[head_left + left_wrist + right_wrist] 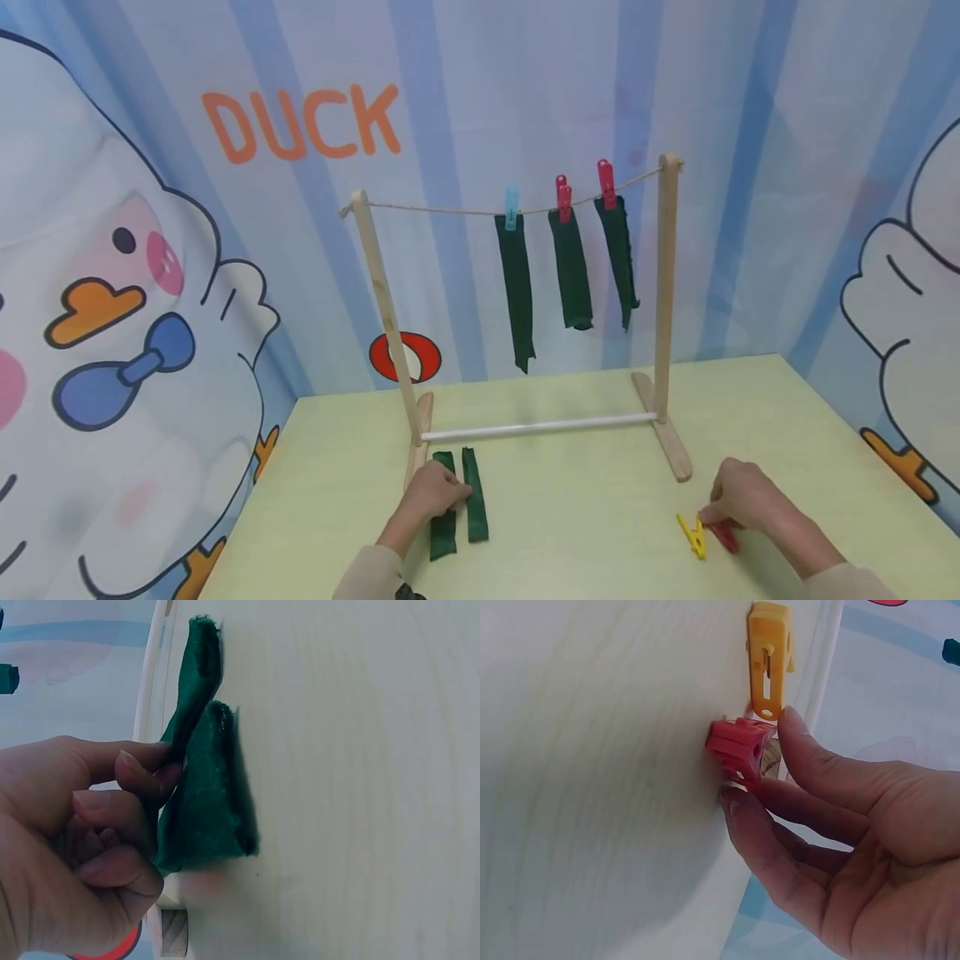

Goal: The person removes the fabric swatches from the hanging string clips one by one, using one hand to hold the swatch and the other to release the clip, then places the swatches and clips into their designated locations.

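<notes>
Left hand (431,492) pinches a dark green cloth strip (478,515), right hand (750,498) at a small red plastic clothespin (725,537)

The strip is on the left of the pale yellow bench (570,517), near the pale wooden stand (666,292), its long axis running from the stand toward the person. The left fingers grip it near its middle, between thumb and forefinger. A second dark green cloth strip (443,535) lies just beside it on the left, partly under that hand.

The clothespin sits between the right thumb and forefinger, slanting away from them toward the person and to the right. The fingers curl about it; how firmly, I cannot tell. A yellow plastic clothespin (699,543) is just to its left.

What counts is the gap across: strip and clothespin are well apart, each nearest its own hand, while the thin twine rope (442,209) runs above and beyond both
</notes>
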`<state>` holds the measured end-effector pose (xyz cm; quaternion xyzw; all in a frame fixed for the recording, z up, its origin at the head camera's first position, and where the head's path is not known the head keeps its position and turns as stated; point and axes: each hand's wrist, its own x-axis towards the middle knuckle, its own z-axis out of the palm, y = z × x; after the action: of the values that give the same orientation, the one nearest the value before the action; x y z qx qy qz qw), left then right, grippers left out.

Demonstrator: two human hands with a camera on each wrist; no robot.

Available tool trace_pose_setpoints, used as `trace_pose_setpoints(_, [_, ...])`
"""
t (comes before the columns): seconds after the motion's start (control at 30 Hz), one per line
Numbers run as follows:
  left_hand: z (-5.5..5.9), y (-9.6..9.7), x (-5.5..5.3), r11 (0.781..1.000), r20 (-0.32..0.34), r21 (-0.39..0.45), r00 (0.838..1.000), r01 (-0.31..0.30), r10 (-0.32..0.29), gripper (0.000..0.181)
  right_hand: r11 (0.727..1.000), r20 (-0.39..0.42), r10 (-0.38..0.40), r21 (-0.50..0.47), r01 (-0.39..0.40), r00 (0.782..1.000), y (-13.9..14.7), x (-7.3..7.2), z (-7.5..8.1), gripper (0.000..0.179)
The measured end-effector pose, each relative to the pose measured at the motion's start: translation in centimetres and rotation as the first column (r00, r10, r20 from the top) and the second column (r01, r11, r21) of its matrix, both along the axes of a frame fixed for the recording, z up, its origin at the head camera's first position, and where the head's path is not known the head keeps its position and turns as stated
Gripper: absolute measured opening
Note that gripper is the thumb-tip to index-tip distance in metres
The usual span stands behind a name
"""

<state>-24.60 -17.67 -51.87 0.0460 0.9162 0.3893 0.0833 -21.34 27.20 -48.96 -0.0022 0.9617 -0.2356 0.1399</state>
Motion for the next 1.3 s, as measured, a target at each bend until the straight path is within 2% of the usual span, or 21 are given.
trace_pose_setpoints(0.23, [0.1, -0.3, -0.2, 1.000, -0.002, -0.011, 1.000, -0.017, 0.017, 0.038, 0.999, -0.032, 0.028, -0.045, -0.030, 0.999, 0.2, 0.2, 0.2, 0.016])
trace_pose_setpoints(0.37, [0.3, -0.2, -0.3, 1.000, -0.013, -0.021, 1.000, -0.018, 0.018, 0.038, 0.998, -0.045, 0.036, -0.041, -0.038, 0.998, 0.3, 0.1, 0.4, 0.017])
trace_pose_setpoints(0.6, [0.7, 0.2, -0.5, 0.998, 0.009, -0.035, 0.999, -0.046, 0.046, 0.034, 1.000, -0.021, -0.005, -0.027, 0.004, 1.000, 0.3, 0.1, 1.0, 0.032])
trace_pose_setpoints(0.77, [1.2, 0.2, -0.8, 0.998, -0.011, -0.034, 0.999, -0.053, 0.053, 0.033, 0.998, -0.091, -0.021, -0.054, 0.016, 0.996, 0.1, 0.2, 2.0, 0.046])
trace_pose_setpoints(0.9, [1.4, 0.3, -0.8, 0.997, -0.041, -0.029, 0.997, -0.068, 0.067, 0.030, 0.997, -0.136, -0.012, -0.075, 0.002, 0.991, -0.1, 0.1, 2.5, 0.039])
trace_pose_setpoints(1.07, [1.5, 0.9, -0.9, 0.992, -0.126, 0.043, 0.984, -0.121, 0.125, 0.016, 0.989, -0.226, 0.036, -0.129, -0.066, 0.974, -0.8, -0.3, 2.8, 0.027])
trace_pose_setpoints(1.17, [1.6, 1.3, -1.1, 0.981, -0.162, 0.114, 0.971, -0.158, 0.175, 0.012, 0.981, -0.284, 0.052, -0.165, -0.102, 0.957, -1.4, -0.5, 2.9, 0.032])
trace_pose_setpoints(1.3, [2.0, 1.7, -1.4, 0.969, -0.196, 0.178, 0.959, -0.169, 0.204, 0.011, 0.970, -0.345, 0.043, -0.211, -0.122, 0.938, -2.2, -0.7, 3.0, 0.036])
